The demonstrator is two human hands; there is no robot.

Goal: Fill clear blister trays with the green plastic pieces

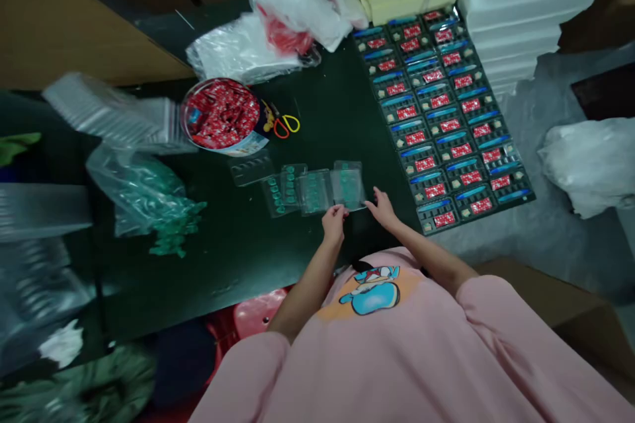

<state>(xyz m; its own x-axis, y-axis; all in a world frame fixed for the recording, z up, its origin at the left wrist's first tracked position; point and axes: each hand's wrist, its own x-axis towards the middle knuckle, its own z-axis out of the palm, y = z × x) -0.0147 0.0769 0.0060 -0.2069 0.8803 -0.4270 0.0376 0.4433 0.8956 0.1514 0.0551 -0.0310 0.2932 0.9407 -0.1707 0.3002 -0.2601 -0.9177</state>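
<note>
A row of thin clear plastic trays lies on the dark table in front of me, with small green pieces showing in them. My left hand [335, 221] pinches the near edge of the rightmost clear plastic tray [348, 185]. At that tray's near right corner is my right hand [383, 209], its thumb and fingers apart and the thumb tip at the edge. Left of it lies another tray with green pieces [314, 193], partly overlapping two more. Beyond them is a clear tray [251, 168] in which I see no green pieces.
A round tub [223, 114] of red packets stands behind, with scissors [286, 125] beside it. Green pieces [173, 231] spill from a plastic bag [133, 185] on the left. Filled black trays [449, 122] line the right side. White foam boxes [526, 13] are stacked at the back right.
</note>
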